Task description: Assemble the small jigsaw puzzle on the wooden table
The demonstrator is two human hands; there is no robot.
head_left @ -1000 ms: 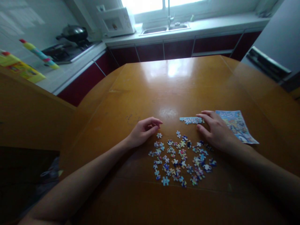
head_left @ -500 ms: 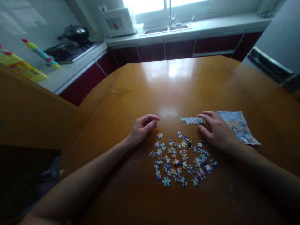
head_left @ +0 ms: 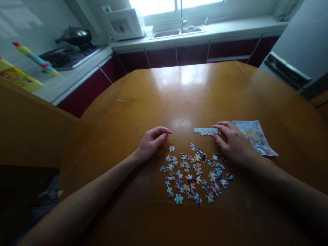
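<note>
My left hand [head_left: 153, 142] rests on the table left of the puzzle pieces, its fingers loosely curled toward the thumb. No object shows in it. A short joined puzzle strip [head_left: 205, 131], pale blue with lettering, lies flat in front of me. Around its right end are the thumb and fingertips of my right hand [head_left: 230, 140], one on each side; that end is partly hidden. Loose jigsaw pieces [head_left: 189, 177] spread across the table between my forearms. Beside my right hand lies a printed picture sheet [head_left: 256, 136], partly covered by the hand.
The wooden table [head_left: 164, 92] has a cut-corner far edge. Beyond it stand a counter with a sink [head_left: 167, 33], a white microwave [head_left: 125, 25] and a wok [head_left: 75, 36] on the stove. A yellow bottle [head_left: 36, 59] is at the left, a fridge [head_left: 302, 44] at the right.
The whole view has shifted slightly, so everything appears a little further left. Both hands keep nearly the same pose, and the strip and loose pieces lie as before.
</note>
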